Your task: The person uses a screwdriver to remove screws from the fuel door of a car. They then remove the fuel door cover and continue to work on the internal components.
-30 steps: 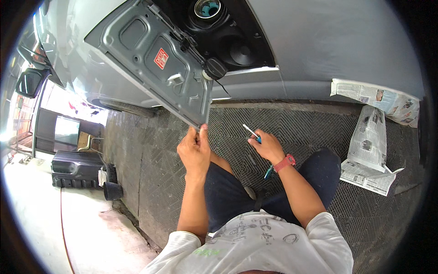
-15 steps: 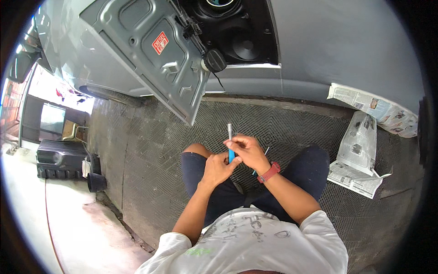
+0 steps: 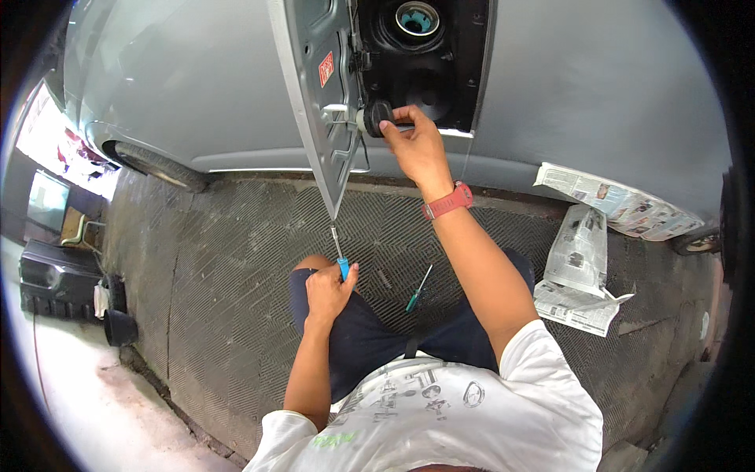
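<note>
My left hand (image 3: pixel 329 294) is closed round the blue handle of a nut driver (image 3: pixel 343 267), its metal shaft pointing up and away from me. The tip comes close to the lower corner of the open fuel door (image 3: pixel 295 90); I cannot tell whether they touch. Further up, my right hand (image 3: pixel 415 145) grips the black fuel cap (image 3: pixel 379 118) on the inner side of that door, thumb on its near face. Behind my fingers lies the black fuel filler recess (image 3: pixel 426 75), with the uncapped round filler neck (image 3: pixel 417 20) at its top.
A green-handled screwdriver (image 3: pixel 413 300) lies on the ribbed floor (image 3: pixel 244 259) between my legs. Newspaper sheets (image 3: pixel 578 252) are on the floor and against the grey vehicle side (image 3: pixel 574 86) at right. A black bin (image 3: pixel 119 326) stands at far left.
My right hand has left the nut driver and reached up to the fuel cap. The fuel door has swung to a steeper angle. My left hand has shifted left with the nut driver.
</note>
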A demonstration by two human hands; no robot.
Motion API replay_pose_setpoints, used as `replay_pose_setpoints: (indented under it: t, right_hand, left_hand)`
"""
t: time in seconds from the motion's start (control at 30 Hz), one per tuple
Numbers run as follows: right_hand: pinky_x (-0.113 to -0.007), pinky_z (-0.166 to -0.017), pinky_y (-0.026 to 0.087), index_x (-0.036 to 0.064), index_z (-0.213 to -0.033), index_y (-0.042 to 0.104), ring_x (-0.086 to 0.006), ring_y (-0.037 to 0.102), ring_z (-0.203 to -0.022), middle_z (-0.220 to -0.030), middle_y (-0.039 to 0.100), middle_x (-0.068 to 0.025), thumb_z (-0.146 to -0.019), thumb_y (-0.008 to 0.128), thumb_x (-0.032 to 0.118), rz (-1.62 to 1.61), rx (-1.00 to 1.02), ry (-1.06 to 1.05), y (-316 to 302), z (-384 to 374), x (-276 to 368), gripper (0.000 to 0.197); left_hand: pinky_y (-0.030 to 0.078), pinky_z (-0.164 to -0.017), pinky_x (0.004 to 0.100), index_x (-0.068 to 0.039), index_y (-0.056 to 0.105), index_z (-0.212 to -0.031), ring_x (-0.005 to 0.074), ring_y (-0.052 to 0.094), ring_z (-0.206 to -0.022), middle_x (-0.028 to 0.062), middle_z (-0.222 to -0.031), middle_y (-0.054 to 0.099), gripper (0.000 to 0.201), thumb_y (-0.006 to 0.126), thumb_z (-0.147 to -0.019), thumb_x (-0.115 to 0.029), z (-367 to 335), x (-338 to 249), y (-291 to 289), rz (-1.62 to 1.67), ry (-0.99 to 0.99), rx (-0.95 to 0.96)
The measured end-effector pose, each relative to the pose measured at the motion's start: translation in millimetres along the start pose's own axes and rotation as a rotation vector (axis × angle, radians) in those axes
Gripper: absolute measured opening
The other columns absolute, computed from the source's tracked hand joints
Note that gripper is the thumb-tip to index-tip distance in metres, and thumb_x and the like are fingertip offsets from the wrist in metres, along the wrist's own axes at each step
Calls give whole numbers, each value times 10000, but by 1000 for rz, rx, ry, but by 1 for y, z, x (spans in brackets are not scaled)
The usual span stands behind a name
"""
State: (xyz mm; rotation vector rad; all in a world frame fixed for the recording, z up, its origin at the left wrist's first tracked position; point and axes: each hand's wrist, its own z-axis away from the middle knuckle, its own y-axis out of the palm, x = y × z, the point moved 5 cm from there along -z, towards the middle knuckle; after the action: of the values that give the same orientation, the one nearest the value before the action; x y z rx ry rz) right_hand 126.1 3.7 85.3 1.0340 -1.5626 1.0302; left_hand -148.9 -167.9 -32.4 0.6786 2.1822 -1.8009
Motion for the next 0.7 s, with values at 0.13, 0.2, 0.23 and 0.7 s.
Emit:
replay_pose_setpoints:
  t: [0.13, 0.2, 0.23, 0.7]
  right_hand:
    - [-389, -735, 590, 8, -1107, 688, -227, 723, -759, -1042, 702, -127, -912, 796, 156, 145, -253, -424, -31, 18, 69, 267]
    - [-400, -711, 587, 18, -1085, 679, -239, 729, -792, -1064, 688, -116, -904, 789, 129, 259, -366, -641, -56, 26, 113, 240]
    - [-409, -695, 585, 25, -1080, 677, -254, 738, -828, -1083, 684, -111, -902, 784, 117, 363, -400, -700, -68, 26, 139, 228]
    - [-499, -814, 617, -12, -1069, 708, -405, 746, -935, -1020, 718, -221, -913, 663, 50, 1338, -73, -944, -71, -54, 224, 173]
  left_hand:
    - [517, -562, 506, -21, 647, -667, 399, 660, -564, 174, -591, 636, 525, 768, -974, -429, -4, 6, 8, -15, 63, 0]
    - [519, -561, 506, -20, 648, -669, 402, 662, -564, 177, -600, 643, 523, 769, -974, -427, -9, 3, 6, 11, 40, 28]
    - [520, -561, 506, -19, 648, -670, 404, 663, -565, 179, -604, 647, 522, 769, -974, -426, -10, 2, 6, 22, 29, 47]
    - [495, -555, 508, -11, 635, -658, 396, 624, -521, 167, -557, 597, 520, 789, -967, -400, -28, 13, 22, 97, 42, 25]
